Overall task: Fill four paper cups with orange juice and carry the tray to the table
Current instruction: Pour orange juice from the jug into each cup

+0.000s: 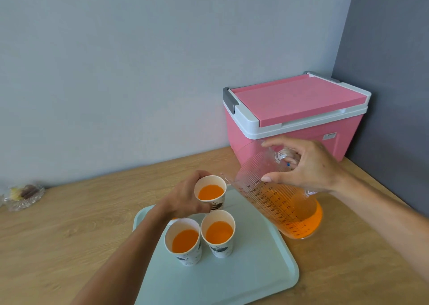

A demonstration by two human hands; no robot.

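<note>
Left hand [185, 198] has its fingers curled round a paper cup [210, 192] of orange juice at the 12 o'clock end of the pale tray [232, 279]; two more filled cups [183, 242] stand upright side by side at that cup's 6 o'clock. Right hand [308, 167] grips the handle of the clear measuring jug [278, 202], at 2 o'clock of the tray, tilted with its spout just beside the held cup's rim. A pink cooler [294, 119] sits at 1 o'clock and a glass dish [23, 196] at 9 o'clock on the wooden counter [81, 223].
</note>
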